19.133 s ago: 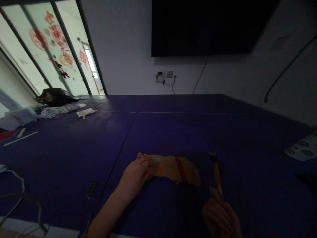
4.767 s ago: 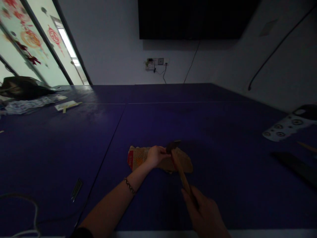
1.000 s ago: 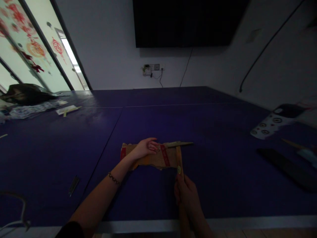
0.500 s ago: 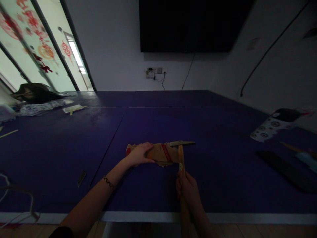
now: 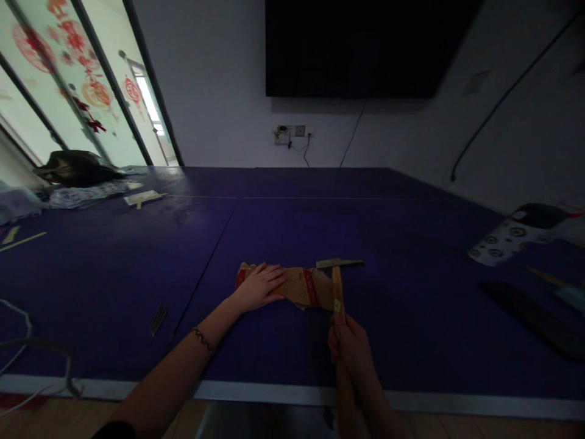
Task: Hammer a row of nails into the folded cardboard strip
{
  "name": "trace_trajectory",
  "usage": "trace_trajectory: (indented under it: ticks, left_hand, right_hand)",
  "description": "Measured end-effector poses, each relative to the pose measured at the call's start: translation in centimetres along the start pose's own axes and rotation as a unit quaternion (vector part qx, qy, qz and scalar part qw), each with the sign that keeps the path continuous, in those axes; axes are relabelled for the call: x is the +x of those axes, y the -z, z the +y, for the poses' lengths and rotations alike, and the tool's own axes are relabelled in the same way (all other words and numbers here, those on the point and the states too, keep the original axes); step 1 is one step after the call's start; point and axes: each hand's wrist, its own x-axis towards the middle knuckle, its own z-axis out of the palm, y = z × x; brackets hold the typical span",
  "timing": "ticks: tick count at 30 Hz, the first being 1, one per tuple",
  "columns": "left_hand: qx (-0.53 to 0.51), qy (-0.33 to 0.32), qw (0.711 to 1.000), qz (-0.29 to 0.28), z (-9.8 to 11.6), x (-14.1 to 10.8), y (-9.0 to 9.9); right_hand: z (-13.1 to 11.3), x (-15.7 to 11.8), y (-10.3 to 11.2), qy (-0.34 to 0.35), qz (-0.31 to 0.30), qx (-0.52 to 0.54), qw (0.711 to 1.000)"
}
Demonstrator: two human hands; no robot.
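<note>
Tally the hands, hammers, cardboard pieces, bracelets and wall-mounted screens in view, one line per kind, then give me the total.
Hands: 2 (left hand, right hand)
Hammers: 1 (hammer)
Cardboard pieces: 1 (cardboard)
Bracelets: 1 (bracelet)
Wall-mounted screens: 1 (black screen)
Total: 6

The big black screen (image 5: 365,49) is cut off at the top. The left hand (image 5: 261,286) hides part of the cardboard (image 5: 299,288). The small sticks (image 5: 158,321) are too blurry to count.
</note>
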Motion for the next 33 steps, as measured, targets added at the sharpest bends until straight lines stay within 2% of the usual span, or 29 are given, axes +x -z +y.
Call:
trace_trajectory:
  ticks: [7,16,19,22,27,33]
  left_hand:
    - [-0.036,0.023,0.999,0.017,0.4,-0.6,1.1]
    - [-0.146,0.053,0.986,0.065,1.0,-0.1,0.5]
    - [-0.196,0.086,0.973,0.082,1.3,1.1,0.5]
    - [-0.252,0.133,0.954,0.093,1.7,3.3,0.3]
    - [-0.283,0.168,0.940,0.084,2.2,6.9,-1.1]
    - [-0.284,0.193,0.935,0.088,2.7,7.6,-3.2]
  right_hand:
    - [-0.3,0.1,0.0,0.004,0.004,0.019,1.000]
    - [-0.3,0.2,0.1,0.012,0.001,0.032,0.999]
    - [-0.2,0.2,0.0,0.012,-0.002,0.021,1.000]
    - [-0.1,0.2,-0.1,0.017,-0.002,-0.009,1.000]
    - [0.0,-0.1,-0.5,0.029,-0.010,-0.075,0.997]
    - [-0.3,-0.6,-1.1,0.014,-0.002,-0.123,0.992]
